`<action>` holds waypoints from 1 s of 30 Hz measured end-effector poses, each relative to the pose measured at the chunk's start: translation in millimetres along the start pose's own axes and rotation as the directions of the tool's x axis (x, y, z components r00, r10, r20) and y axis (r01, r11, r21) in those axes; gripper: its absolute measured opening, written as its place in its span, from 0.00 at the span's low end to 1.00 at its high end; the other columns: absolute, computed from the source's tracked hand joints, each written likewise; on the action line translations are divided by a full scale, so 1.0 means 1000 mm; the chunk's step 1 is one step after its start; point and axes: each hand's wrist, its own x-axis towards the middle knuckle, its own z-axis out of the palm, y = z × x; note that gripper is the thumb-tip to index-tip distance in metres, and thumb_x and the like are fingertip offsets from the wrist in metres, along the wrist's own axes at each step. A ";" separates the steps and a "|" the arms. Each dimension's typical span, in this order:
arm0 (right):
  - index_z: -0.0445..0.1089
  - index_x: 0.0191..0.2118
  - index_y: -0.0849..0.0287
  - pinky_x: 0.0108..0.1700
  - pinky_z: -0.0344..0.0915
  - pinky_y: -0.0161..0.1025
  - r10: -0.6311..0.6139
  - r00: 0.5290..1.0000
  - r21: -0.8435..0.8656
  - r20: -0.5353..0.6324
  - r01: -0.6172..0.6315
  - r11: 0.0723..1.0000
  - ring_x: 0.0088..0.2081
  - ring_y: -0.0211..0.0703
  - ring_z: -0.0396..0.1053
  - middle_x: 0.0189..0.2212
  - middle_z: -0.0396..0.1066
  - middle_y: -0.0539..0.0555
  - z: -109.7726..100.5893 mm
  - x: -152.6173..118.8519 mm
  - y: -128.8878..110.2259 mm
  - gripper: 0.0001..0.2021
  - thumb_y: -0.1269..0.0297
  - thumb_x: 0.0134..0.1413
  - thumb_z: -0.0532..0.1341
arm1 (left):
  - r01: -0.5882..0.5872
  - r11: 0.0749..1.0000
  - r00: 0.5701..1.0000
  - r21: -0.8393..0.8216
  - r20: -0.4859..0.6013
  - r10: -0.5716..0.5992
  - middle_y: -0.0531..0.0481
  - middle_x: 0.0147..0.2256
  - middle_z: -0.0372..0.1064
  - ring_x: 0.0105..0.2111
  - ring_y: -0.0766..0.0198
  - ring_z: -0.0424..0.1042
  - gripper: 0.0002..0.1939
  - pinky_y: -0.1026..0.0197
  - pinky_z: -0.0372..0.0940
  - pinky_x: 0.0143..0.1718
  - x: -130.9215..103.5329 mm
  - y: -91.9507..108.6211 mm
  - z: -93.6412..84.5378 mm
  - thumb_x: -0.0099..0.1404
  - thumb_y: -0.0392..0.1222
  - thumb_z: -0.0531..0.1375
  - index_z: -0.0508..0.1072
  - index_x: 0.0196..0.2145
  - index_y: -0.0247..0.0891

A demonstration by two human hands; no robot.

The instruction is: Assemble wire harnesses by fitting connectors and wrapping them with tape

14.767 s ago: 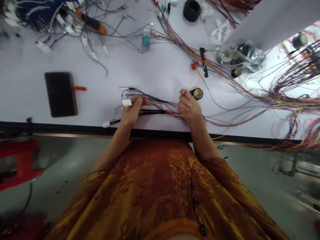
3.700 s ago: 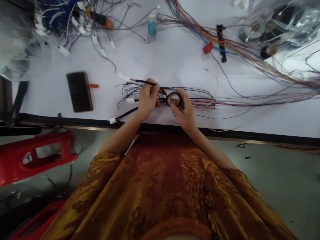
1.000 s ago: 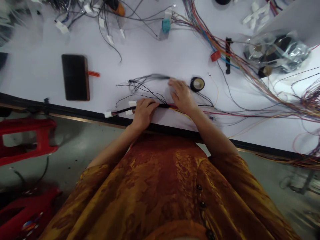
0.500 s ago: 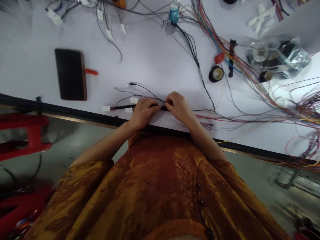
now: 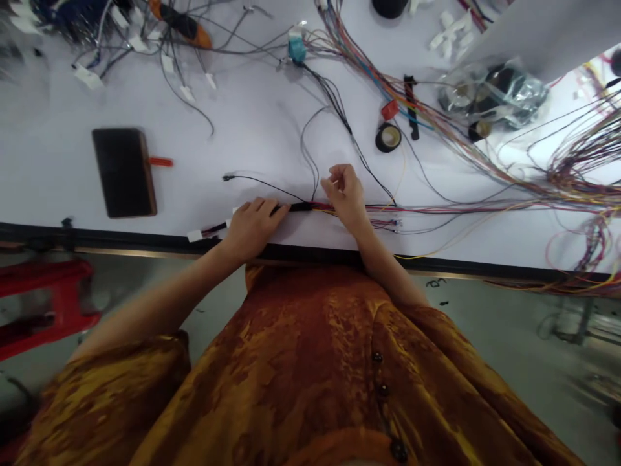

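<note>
My left hand is closed over a black-taped wire harness near the table's front edge, thumb lying along it. From under that hand, a white connector sticks out on the left. A thin black wire with a small dark end branches off leftward above the hand. Dark grey wires bend up and away from the harness. My right hand is just above the red and yellow wires, its fingers loosely curled and apart from the thumb. I see nothing held in it.
A phone lies at the left beside an orange stick. Behind are a black tape roll, a red piece, a black tool and a plastic bag. Bundled wires spread to the right.
My right hand has come off the harness and lifted. The left hand has slid left along it. Dark wires that pointed left now bend away toward the back. The whole view has shifted.
</note>
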 end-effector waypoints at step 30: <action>0.70 0.59 0.61 0.55 0.66 0.60 -0.034 0.996 -0.458 0.081 0.068 0.886 0.53 0.63 0.68 0.50 0.73 0.66 -0.038 -0.074 -0.032 0.19 0.68 0.64 0.57 | 0.089 0.906 0.984 -0.413 0.176 -0.017 0.48 0.35 0.76 0.36 0.60 0.73 0.10 0.57 0.66 0.43 0.074 -0.011 -0.031 0.64 0.43 0.58 0.78 0.37 0.38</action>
